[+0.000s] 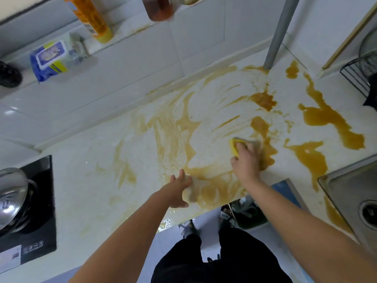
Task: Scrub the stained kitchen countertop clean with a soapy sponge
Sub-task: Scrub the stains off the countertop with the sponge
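Your right hand (245,160) grips the yellow sponge (234,146), fingers curled over its top, and presses it on the countertop (81,180) right of the middle. The hand hides most of the sponge. Only its left end and far edge show, so the long axis seems to run left to right, but you cannot be sure of it.

Your left hand (179,188) lies flat with fingers spread wide on the wet surface close to the near edge and holds nothing.

The blue and yellow packet (49,60) on the far ledge has print, and so does the orange can (91,17) beside it, but both are too blurred to read. The marks on the cooktop (40,201) panel at the left are also not readable.

Thick brown stain (326,117) lies to the right of the sponge, with thin smears to the left. A grey pipe (277,31) stands on the far part of the countertop, beyond the sponge. The steel sink (336,178) is at the right, and a shiny pot lid (12,193) sits on the cooktop.
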